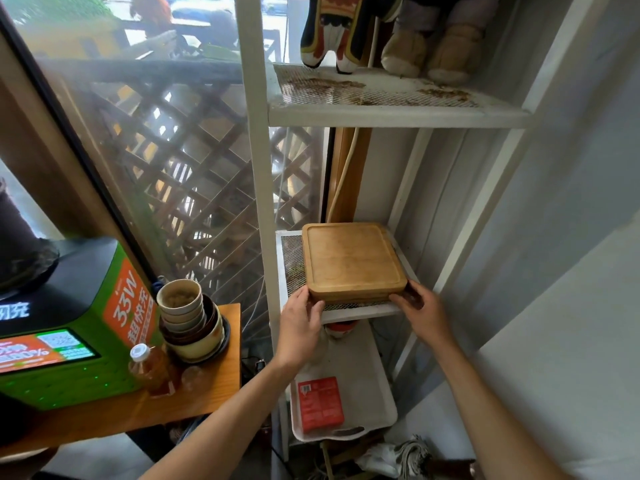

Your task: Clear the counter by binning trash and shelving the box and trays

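A stack of square wooden trays rests on the middle mesh shelf of a white metal rack. My left hand grips the stack's near left corner and my right hand grips its near right corner. Both thumbs lie against the front edge. One level down, a red box lies flat in a white tray with handles.
A wooden counter at the left holds a green charging kiosk, stacked ceramic bowls and a bottle of brown drink. Plush toys sit on the top shelf. A folded umbrella lies on the floor. A wall stands at the right.
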